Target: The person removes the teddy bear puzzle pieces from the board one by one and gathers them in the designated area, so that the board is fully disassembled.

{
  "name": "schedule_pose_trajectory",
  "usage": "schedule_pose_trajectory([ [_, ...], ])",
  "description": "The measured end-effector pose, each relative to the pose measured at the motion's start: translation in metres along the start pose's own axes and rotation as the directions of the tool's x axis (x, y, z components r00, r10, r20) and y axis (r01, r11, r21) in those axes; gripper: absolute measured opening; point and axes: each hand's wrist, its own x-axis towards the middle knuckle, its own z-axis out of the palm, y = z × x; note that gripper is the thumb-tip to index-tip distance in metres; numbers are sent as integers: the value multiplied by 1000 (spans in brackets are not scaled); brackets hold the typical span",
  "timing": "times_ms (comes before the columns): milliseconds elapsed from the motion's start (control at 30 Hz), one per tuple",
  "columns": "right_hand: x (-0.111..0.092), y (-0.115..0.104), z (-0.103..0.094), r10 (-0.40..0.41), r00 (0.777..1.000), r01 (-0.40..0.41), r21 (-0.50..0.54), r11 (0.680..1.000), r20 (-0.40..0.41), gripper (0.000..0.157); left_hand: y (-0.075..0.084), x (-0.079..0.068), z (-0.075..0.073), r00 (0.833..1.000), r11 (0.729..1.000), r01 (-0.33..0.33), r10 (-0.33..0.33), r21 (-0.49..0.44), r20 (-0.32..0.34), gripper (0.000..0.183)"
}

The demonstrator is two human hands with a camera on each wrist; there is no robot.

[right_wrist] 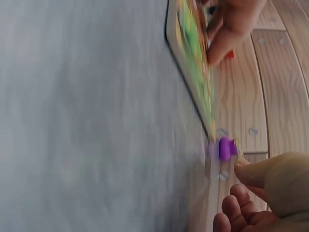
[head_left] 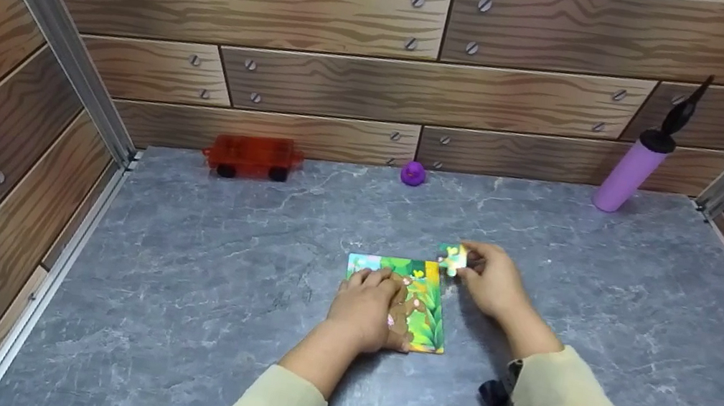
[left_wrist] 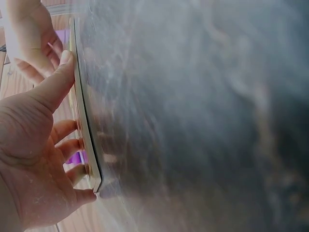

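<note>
Red see-through plastic first: that toy wagon (head_left: 253,155) is far left on my feed, probably parked at the back to leave working room. Next, the left hand (head_left: 363,308) rests on the picture puzzle (head_left: 426,311) mid-table, fingers loosely spread, not gripping, I'd guess so it won't slide. Purple duck (head_left: 413,174) sits behind. The right hand (head_left: 495,282) pinches a loose piece (head_left: 452,259) by its right side near the puzzle's top-right corner, imo leaving the other edges free. Pinkish pump (head_left: 628,174) stands back right.

Red wagon (head_left: 251,156), purple duck (head_left: 413,174), lilac pump (head_left: 630,174) — all near the plank-patterned wall (head_left: 323,84).
</note>
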Motion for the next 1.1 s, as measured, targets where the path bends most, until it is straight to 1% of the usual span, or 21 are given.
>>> schedule_pose_trajectory([
  [100,4,5,-7,28,1000,-27,-21,999,10,47,0,0,1,1000,1000,2,-2,-5,-8,88],
  [233,9,10,-10,89,995,-87,-41,995,35,49,-1,0,2,1000,1000,5,-5,8,2,90],
  [467,17,15,-7,143,988,-141,-38,989,64,50,-1,1,2,1000,999,6,-7,31,30,92],
  [667,22,16,-5,188,978,-183,-53,982,91,51,-2,0,0,1000,1000,9,-9,12,15,94],
  [800,24,16,-5,206,972,-199,-74,977,111,52,-2,-2,0,1000,1000,13,-13,-1,16,94],
  [1100,26,15,-7,229,965,-217,-101,971,126,53,-1,-1,1,1000,1000,8,-8,11,17,94],
])
